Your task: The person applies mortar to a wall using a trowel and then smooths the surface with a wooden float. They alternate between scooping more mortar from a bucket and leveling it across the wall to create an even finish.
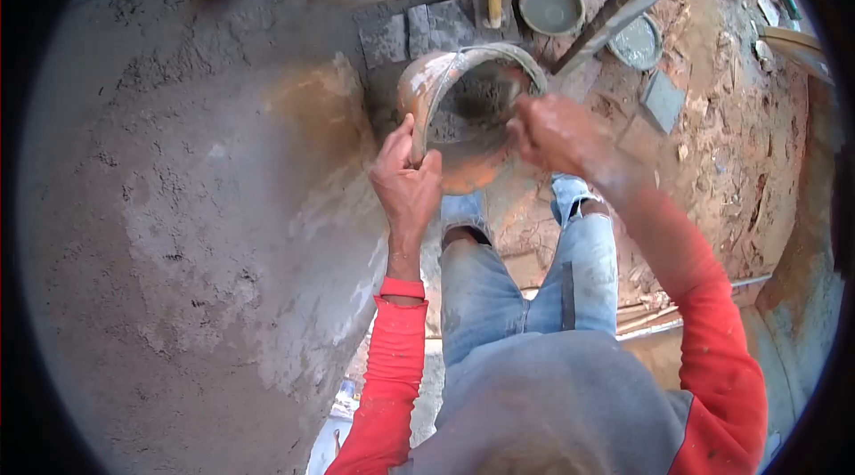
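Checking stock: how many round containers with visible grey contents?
3: an orange, grey-smeared round basin in the left hand; a grey round bucket beyond it; another grey round bucket right of the slanted grey post. More may be hidden.

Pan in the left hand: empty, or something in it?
Not empty: lumpy grey mix shows inside the pan. How deep it goes, I cannot tell from this angle.

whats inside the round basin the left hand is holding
Dark grey, lumpy, mortar-like material shows inside the basin. What lies beneath its surface is hidden, and the blurred right hand covers part of the basin's right edge.
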{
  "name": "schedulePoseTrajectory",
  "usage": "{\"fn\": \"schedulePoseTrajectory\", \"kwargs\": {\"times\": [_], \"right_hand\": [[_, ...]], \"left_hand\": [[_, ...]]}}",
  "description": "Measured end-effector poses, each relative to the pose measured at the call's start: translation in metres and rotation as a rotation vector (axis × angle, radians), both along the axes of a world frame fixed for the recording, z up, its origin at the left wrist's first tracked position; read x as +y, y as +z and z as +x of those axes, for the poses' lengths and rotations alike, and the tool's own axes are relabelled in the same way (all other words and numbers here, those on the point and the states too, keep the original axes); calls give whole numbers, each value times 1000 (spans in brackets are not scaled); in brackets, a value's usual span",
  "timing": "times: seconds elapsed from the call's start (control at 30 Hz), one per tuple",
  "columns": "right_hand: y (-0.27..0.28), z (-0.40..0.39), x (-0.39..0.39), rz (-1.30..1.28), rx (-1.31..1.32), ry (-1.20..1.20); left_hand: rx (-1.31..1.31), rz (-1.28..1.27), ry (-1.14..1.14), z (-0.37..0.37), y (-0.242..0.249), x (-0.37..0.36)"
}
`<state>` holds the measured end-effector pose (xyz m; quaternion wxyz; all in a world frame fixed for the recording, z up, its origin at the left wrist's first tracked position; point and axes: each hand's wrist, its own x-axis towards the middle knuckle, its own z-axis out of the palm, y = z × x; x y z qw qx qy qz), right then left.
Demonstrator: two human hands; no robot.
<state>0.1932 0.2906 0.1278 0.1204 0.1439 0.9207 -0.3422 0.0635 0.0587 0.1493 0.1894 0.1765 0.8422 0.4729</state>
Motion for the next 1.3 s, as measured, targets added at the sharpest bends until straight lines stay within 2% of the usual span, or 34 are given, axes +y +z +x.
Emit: {"fn": "schedulePoseTrajectory", "kwargs": {"times": [0.07,0.13,0.2,0.23,0.37,0.5,0.6,0.73,0.83,0.87,0.93,1.0,1.03,1.07,1.1,1.13,1.2,1.23,1.27,1.3], "right_hand": [[-62,31,4,85,286,-84],[-67,27,-13,-661,-86,-254],[-24,14,-48,-827,-365,-343],[-35,13,-63,-936,-325,-359],[-36,0,-95,-1049,-308,-447],[-49,-11,-101,-1326,-257,-605],[-68,-36,-92,-1371,-171,-737],[-90,-89,-78,-1109,93,-904],[-129,-158,-101,-897,327,-1242],[-143,-187,-113,-643,381,-1263],[-177,-259,-145,-140,475,-1266],[-233,-345,-191,-78,714,-1282],[-256,-391,-221,-320,502,-1303],[-264,-421,-252,-3,342,-1051],[-251,-431,-274,-425,586,-962],[-221,-408,-295,-331,697,-654],[-107,-328,-298,-695,539,-510],[-82,-283,-297,-775,505,-445],[-67,-243,-294,-683,511,-434],[-69,-197,-290,-659,363,-382]], "left_hand": [[-18,23,20,4,-2,2],[-34,25,29,9,-2,4],[-219,128,116,24,-10,-2],[-142,143,116,26,-22,-6],[-375,73,304,15,-54,-37],[-515,107,449,-1,-101,-81],[-563,65,542,-14,-127,-112],[-606,-10,599,-28,-157,-175],[-620,-41,661,-31,-170,-231],[-578,-40,672,-30,-170,-245],[-549,-43,717,-22,-167,-270],[-572,-59,790,-12,-164,-294],[-549,-28,810,-14,-168,-295],[-540,0,831,-9,-171,-294],[-538,11,855,-1,-163,-297],[-549,-13,874,-4,-163,-295],[-600,-41,918,1,-162,-283],[-553,-72,867,1,-157,-279],[-569,-56,888,0,-152,-274],[-581,-36,905,-1,-150,-270]]}}
